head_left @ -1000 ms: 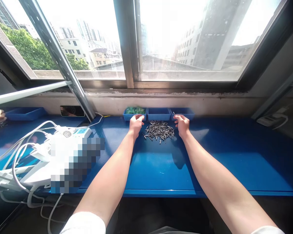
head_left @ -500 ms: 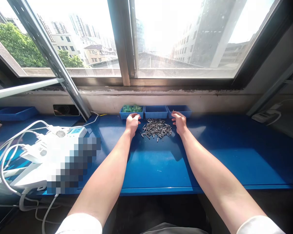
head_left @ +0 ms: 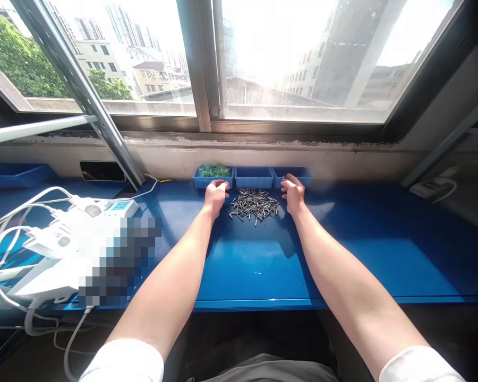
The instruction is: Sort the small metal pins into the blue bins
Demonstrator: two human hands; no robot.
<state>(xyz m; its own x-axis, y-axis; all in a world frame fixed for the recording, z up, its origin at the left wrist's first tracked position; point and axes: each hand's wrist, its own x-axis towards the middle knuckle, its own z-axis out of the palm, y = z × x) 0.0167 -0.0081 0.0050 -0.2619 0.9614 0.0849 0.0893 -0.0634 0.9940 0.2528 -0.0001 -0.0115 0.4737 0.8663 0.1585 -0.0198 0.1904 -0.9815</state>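
A pile of small dark metal pins (head_left: 255,205) lies on the blue table between my two hands. My left hand (head_left: 216,197) is closed at the pile's left side, just in front of a blue bin (head_left: 214,183) holding green pieces (head_left: 215,171). Whatever its fingertips may pinch is too small to make out. To the right of the pile, my right hand (head_left: 293,195) is closed, thumb and fingers drawn together before the right blue bin (head_left: 307,180). A tiny dark thing seems to show at its fingertips, too small to name. Between these bins stands a middle blue bin (head_left: 254,181).
White plugs and cables crowd a power strip (head_left: 121,207) on the left, beside a blurred patch. A metal post (head_left: 103,124) rises behind it. A dark phone-like slab (head_left: 102,171) and another blue bin (head_left: 19,175) are farther left. Windows line the back.
The view has tilted and shifted slightly. My right hand's fingers have moved a little at the right bin, while my left hand stays nearly in place. A person's hand at far left has mostly left view.
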